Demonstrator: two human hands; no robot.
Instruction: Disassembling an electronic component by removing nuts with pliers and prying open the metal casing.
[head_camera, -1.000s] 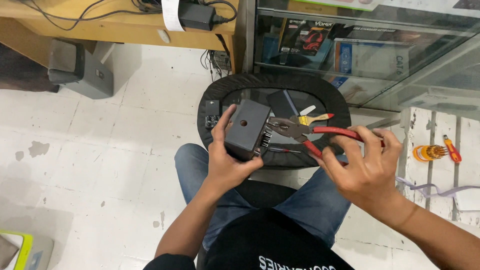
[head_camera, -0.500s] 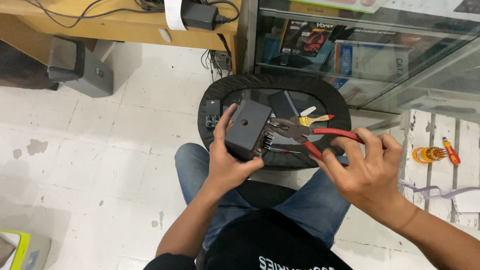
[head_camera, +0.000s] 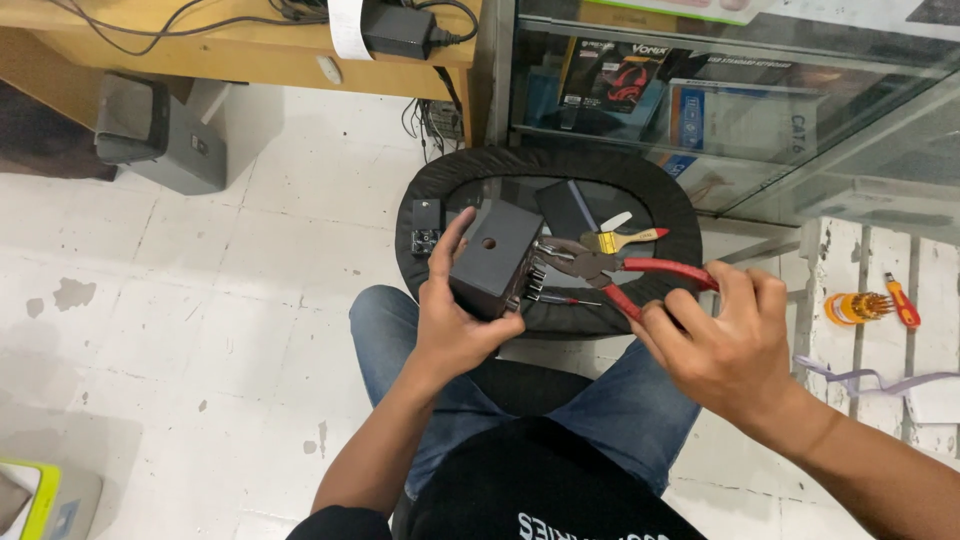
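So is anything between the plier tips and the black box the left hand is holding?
Nothing visible does. The red-handled pliers in the right hand already reach the right edge of the black box, which the left hand grips.

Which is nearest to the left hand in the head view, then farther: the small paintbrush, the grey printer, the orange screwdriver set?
1. Small paintbrush, just right of the left hand.
2. Grey printer, upper left, on the floor.
3. Orange screwdriver set, far right.

box underside (head_camera: 497, 262) is being hidden behind left hand (head_camera: 455, 322) fingers | plier tips (head_camera: 548, 252) are being obscured beside box | handle ends are being covered under right hand (head_camera: 722, 340) fingers
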